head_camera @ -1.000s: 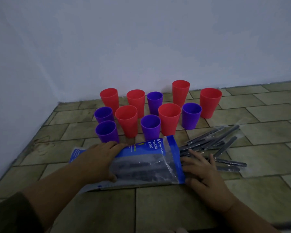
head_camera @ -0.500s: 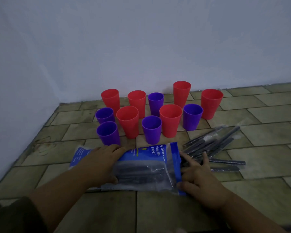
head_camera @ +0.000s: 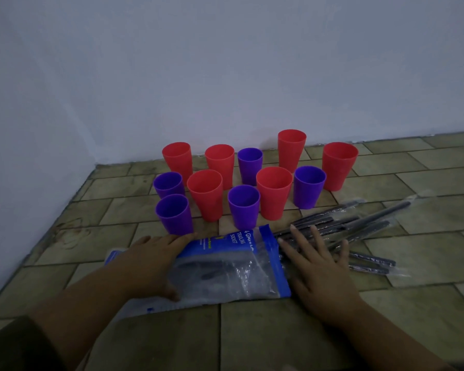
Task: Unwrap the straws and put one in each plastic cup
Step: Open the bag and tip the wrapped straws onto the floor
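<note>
Eleven cups (head_camera: pixel 243 207) stand upright on the floor (head_camera: pixel 97 242) near the wall (head_camera: pixel 65 103), five purple and six red, bunched close in loose rows, all without straws.

Far left, low: dark sleeve (head_camera: pixel 16 346) at the frame corner. Left hand (head_camera: pixel 150 266) lies palm down on the left part of the bag (head_camera: pixel 233 266), fingers fairly straight and pointing right and forward, thumb pressed on the bag's near side. Released, not clenched, just pressing. Its fingertips are just beside the base of the front-left purple cup (head_camera: pixel 174 215); contact cannot be told.

The bag is clear plastic with blue print and lies flat on the floor in front of the cups. Dark long shapes show inside it, too blurred to name.

Right hand (head_camera: pixel 322 274) is just right of the bag's blue edge, palm down, fingers spread and straight, resting on the near ends of the straws (head_camera: pixel 364 226). Released, nothing grasped.

The straws are dark, each in a clear wrapper, in a loose fan on the floor right of the bag. They angle up-right, and a couple lie flatter by the right hand's little finger. All look wrapped.
</note>
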